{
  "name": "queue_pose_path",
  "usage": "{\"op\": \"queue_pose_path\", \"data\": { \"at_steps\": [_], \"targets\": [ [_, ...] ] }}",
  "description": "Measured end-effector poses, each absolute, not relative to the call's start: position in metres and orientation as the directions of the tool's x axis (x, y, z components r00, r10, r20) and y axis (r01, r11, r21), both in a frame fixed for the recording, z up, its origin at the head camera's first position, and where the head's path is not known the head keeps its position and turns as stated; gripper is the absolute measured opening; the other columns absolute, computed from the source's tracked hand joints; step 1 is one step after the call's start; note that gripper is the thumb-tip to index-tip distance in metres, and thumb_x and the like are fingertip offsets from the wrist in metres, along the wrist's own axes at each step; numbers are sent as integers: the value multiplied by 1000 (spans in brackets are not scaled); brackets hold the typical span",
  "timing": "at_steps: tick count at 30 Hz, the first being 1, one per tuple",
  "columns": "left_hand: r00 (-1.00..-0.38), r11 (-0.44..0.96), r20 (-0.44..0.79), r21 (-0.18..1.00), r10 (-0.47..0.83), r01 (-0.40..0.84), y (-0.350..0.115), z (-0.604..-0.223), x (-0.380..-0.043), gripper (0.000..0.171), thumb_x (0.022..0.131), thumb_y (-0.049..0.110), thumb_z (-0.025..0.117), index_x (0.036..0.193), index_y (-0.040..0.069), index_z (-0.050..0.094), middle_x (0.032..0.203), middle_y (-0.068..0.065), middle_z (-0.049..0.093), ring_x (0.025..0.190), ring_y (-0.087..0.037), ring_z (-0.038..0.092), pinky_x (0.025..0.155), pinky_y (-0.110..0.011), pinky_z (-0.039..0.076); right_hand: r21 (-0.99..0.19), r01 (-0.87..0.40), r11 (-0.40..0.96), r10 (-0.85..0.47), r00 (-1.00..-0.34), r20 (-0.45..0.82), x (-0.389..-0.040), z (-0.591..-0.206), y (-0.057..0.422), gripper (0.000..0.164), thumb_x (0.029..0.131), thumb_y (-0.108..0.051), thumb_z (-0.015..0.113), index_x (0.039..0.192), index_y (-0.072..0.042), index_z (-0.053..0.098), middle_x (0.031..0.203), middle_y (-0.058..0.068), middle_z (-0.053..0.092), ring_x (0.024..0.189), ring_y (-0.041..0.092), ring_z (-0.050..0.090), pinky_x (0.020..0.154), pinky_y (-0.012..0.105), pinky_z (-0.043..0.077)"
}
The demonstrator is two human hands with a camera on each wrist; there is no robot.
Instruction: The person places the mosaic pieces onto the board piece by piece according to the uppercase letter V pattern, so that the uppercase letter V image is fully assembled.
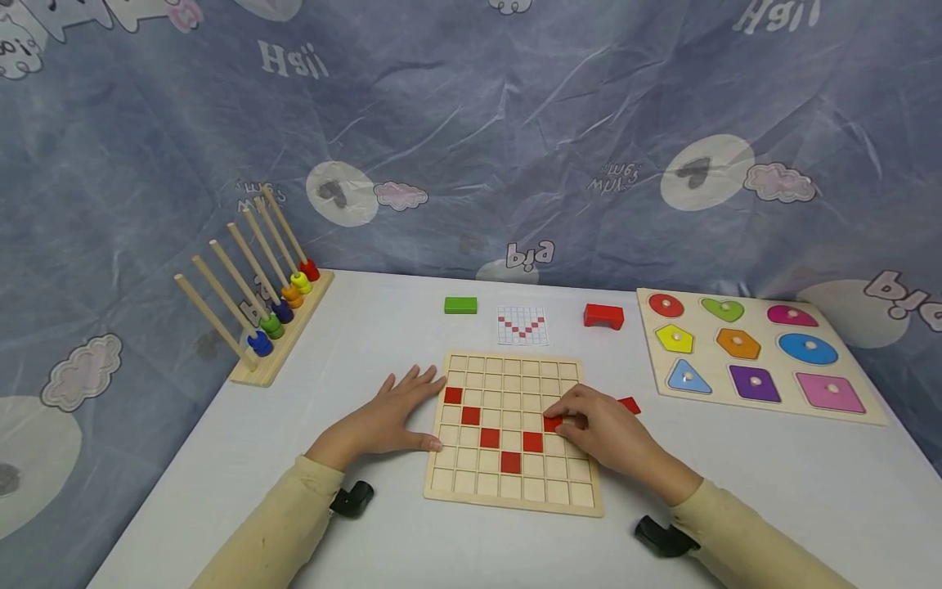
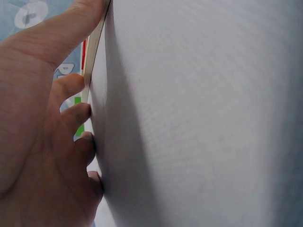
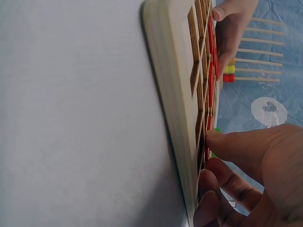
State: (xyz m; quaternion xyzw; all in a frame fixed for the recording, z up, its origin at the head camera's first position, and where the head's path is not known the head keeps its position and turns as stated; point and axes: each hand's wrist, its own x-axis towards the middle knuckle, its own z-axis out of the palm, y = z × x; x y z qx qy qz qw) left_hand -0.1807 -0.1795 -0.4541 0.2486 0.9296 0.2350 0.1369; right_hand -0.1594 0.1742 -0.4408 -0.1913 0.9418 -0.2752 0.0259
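Observation:
A wooden grid board lies flat on the white table, with several red square tiles set in its cells in a V-like pattern. My right hand pinches a red tile between thumb and fingers at a cell on the board's right side; in the right wrist view the thumb covers most of that tile. Spread out, the fingers of my left hand rest on the table and touch the board's left edge. Another red tile lies beyond the right hand, partly hidden by it.
Behind the board lie a printed pattern card, a green block and a red arch-shaped block. A peg rack with coloured beads stands at left. A shape puzzle board lies at right. Patterned cloth hangs behind the table.

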Motion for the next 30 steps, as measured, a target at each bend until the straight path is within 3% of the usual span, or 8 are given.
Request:
{"op": "queue_pose_path", "data": {
  "at_steps": [30],
  "targets": [
    [-844,778,-146,493,516,390,-178,-454,-181,104,77,56,83,161,18,34,169,-8,20,157,-33,6,124,-58,1,-577,-321,751,-339,-937,80,-150,-440,189,26,86,-12,81,111,-16,76,96,-7,63,80,12,55,66,24,47]
  ]
}}
